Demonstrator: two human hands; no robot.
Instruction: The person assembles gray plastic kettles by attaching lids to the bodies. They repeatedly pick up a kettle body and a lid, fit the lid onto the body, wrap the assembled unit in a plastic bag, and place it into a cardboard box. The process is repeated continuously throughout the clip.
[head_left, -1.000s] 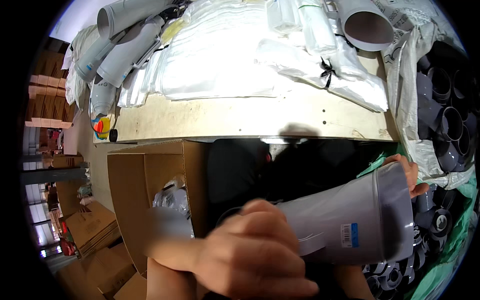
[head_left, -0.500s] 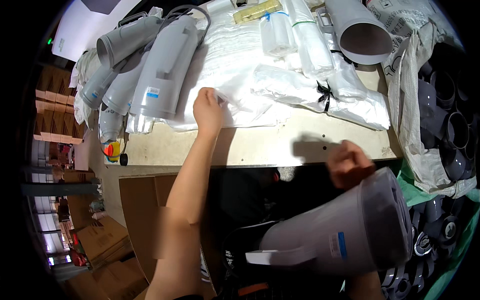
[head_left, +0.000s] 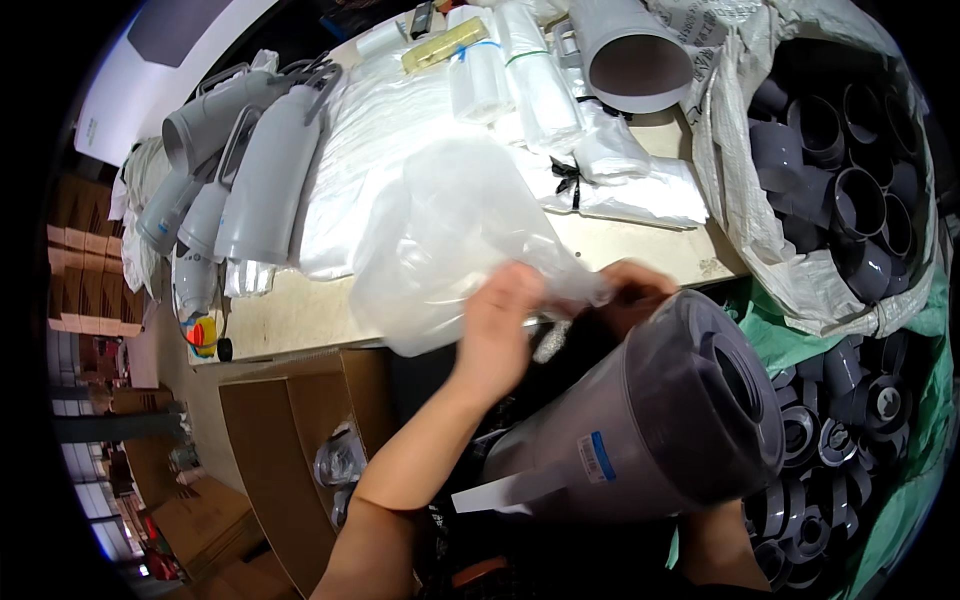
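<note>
A clear plastic bag (head_left: 450, 235) hangs puffed out above the front of the table. My left hand (head_left: 503, 325) is closed on its near edge. My right hand (head_left: 635, 288), partly in shadow and partly hidden by the jug, pinches the bag's gathered edge close by. A large grey plastic jug (head_left: 570, 430) with a handle, a dark see-through lid and a blue-and-white label leans tilted over my right forearm, its lid end to the right. What supports its lower end is hidden.
A stack of flat white bags (head_left: 350, 150) covers the table's middle, with several grey jugs (head_left: 270, 170) on its left. Bundled clear bags (head_left: 545, 90) and another jug (head_left: 640, 70) lie farther back. Sacks of dark grey parts (head_left: 860, 200) stand right; an opened cardboard box (head_left: 265, 440) sits below left.
My left hand has pulled the clear bag off the stack and brought it right, toward the jug. My right hand has come to the bag's edge. The view has shifted right.
</note>
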